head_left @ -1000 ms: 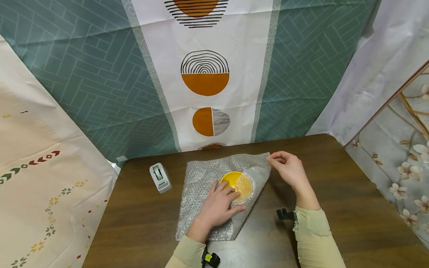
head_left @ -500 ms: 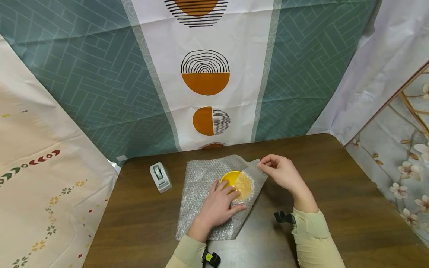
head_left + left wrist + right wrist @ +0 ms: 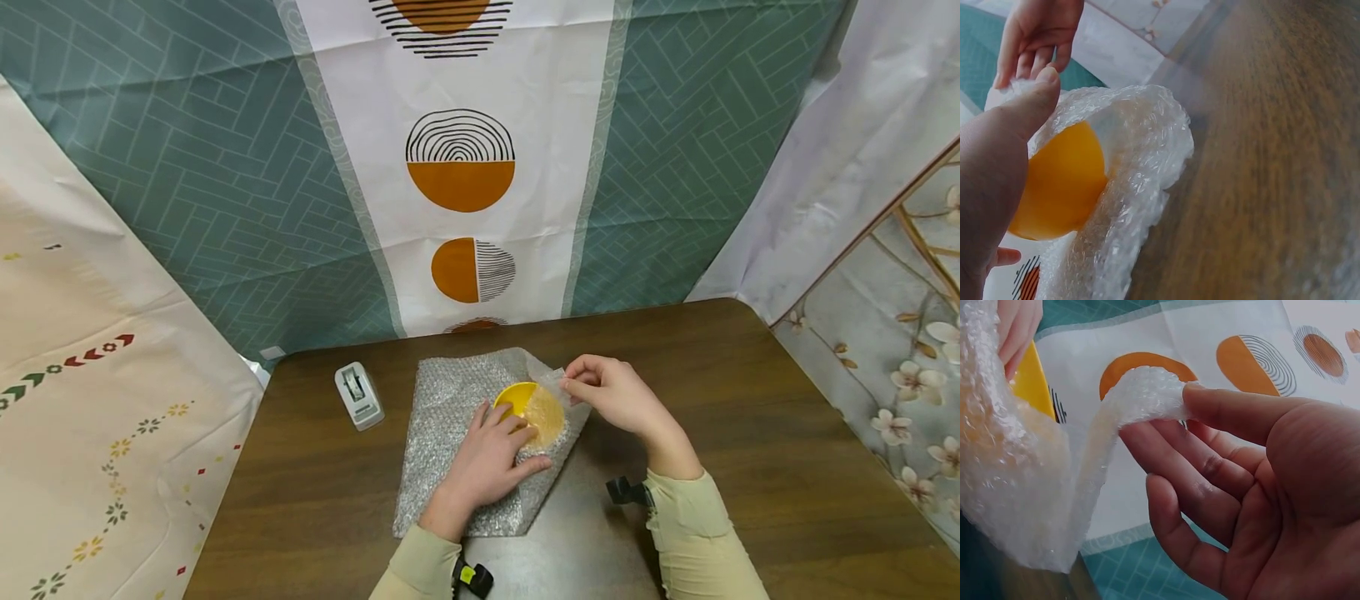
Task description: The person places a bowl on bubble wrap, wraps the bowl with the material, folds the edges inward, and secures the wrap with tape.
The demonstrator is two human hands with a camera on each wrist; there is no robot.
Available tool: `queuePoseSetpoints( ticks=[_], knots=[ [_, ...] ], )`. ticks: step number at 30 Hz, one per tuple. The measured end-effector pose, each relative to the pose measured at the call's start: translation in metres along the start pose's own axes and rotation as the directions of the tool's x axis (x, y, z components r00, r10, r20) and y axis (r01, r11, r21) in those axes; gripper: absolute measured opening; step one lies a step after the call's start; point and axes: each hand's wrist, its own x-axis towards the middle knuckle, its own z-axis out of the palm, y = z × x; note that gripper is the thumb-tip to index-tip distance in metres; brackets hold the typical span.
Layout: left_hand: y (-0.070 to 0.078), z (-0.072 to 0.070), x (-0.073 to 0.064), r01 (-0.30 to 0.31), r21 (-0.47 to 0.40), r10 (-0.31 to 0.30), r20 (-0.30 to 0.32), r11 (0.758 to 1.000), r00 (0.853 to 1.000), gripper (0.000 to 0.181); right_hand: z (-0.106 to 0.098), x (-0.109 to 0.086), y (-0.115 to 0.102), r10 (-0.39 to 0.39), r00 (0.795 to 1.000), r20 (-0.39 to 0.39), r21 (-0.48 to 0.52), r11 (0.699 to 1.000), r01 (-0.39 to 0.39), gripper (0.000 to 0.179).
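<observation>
our right grip (image 3: 617, 398) pinches the bubble wrap (image 3: 446, 429), now nearer the yellow bowl (image 3: 514, 395) mid-frame, so its corner folds in; our loose-fingered left grip (image 3: 486, 464) touches the bowl.

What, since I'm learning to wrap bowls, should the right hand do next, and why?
Probably the right hand should fold its pinched bubble wrap over more of the yellow bowl: one side of the bowl lies uncovered, and the left hand seems to steady it.

A cloth-screened nook, room type unclear; a green-and-white hanging (image 3: 547, 150) backs the wooden table (image 3: 300, 500) at its far edge; floral cloth (image 3: 862, 392) flanks the right edge.
</observation>
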Motion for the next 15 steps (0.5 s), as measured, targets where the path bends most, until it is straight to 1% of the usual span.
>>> queuePoseSetpoints(
  ticks=[3,8,12,15],
  knots=[
    [-0.001,-0.001,0.001,-0.008,0.004,0.008,-0.008,1.0,1.0,0.065,0.003,0.001,-0.001,-0.016,0.999,0.029,-0.014,1.0,0.016,0.014],
    [-0.004,-0.003,0.001,-0.045,-0.001,0.045,-0.049,0.999,0.998,0.062,0.01,0.003,0.0,-0.033,0.997,0.076,-0.031,0.999,0.035,0.01],
    [-0.009,-0.004,-0.001,-0.081,-0.045,0.077,-0.079,0.996,0.994,0.057,0.015,0.005,0.002,-0.038,0.994,0.106,-0.034,0.999,0.041,0.008],
    [-0.014,-0.005,-0.003,-0.087,-0.102,0.078,-0.091,0.991,0.993,0.054,0.019,0.004,0.004,-0.04,0.992,0.118,-0.039,0.998,0.044,0.009]
  ],
)
